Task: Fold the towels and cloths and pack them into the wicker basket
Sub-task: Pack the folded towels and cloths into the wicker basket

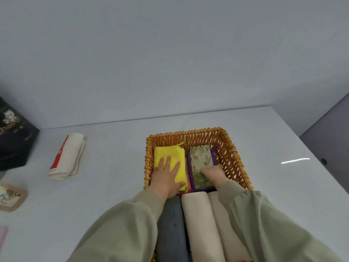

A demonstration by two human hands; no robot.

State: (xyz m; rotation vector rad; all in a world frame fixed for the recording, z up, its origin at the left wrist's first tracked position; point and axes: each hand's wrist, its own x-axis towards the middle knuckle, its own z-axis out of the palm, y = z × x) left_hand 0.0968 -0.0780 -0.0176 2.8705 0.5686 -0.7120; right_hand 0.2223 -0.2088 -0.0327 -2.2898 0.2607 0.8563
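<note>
The wicker basket [234, 154] stands on the white table in front of me. Inside at the far end lie a folded yellow cloth [171, 153] on the left and a folded green leaf-print cloth [201, 159] over a purple one [190, 176] on the right. My left hand [166, 178] presses flat on the yellow cloth with fingers spread. My right hand [214, 174] rests on the near right part of the leaf-print cloth, fingers bent at its edge. Nearer to me the basket holds a rolled grey towel [171, 229] and two beige rolls [200, 224].
A folded cream cloth with a red stripe [67, 156] lies on the table to the left. A black printed box [13, 137] stands at the far left, a beige coaster-like tray [10, 197] below it. The table edge drops off at the right.
</note>
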